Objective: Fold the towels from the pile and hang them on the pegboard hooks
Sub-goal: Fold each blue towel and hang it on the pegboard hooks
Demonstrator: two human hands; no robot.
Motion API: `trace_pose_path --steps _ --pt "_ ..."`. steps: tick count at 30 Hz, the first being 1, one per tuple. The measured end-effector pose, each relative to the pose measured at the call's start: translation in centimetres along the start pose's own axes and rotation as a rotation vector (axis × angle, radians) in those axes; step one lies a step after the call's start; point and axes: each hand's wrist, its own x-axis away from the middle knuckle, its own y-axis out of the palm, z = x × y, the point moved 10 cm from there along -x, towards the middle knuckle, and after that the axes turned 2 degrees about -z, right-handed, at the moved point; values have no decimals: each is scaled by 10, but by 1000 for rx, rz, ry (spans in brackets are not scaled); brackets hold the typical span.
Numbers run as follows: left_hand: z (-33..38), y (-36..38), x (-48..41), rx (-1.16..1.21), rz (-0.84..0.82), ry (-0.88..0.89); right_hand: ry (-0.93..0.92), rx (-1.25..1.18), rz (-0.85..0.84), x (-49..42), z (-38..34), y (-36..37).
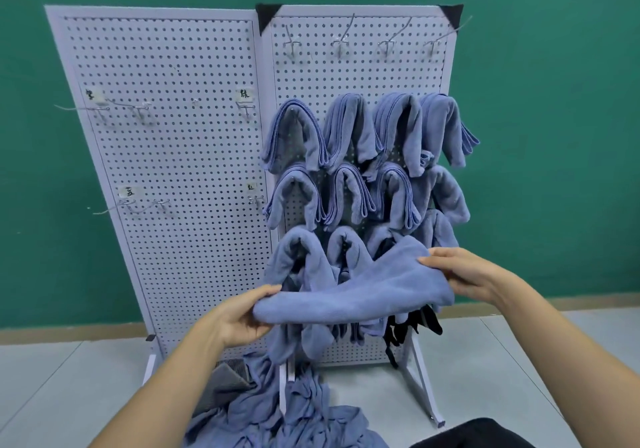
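Note:
I hold a folded blue towel (363, 290) stretched between both hands in front of the right pegboard (360, 67). My left hand (239, 319) grips its lower left end; my right hand (464, 274) pinches its upper right end. Several folded blue towels (349, 129) hang in rows on the right pegboard's hooks. Bare hooks (341, 44) run along its top row. A pile of loose blue towels (287, 409) lies on the floor below my arms.
The left pegboard (166, 157) carries bare hooks (138, 110) and small labels. A black strap (408, 330) dangles near the right board's lower part. White feet (424, 388) stand on the grey floor; a green wall is behind. A dark garment (474, 435) shows bottom right.

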Motion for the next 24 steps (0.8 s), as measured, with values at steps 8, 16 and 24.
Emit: trace_pose_path --steps 8,16,24 --pt "-18 -4 -12 -209 -34 -65 10 219 36 -5 8 -10" --pt "68 4 5 -96 -93 435 -242 38 46 -1 -30 -18" --pt "100 9 25 -268 70 609 -357 200 154 1 -48 -7"
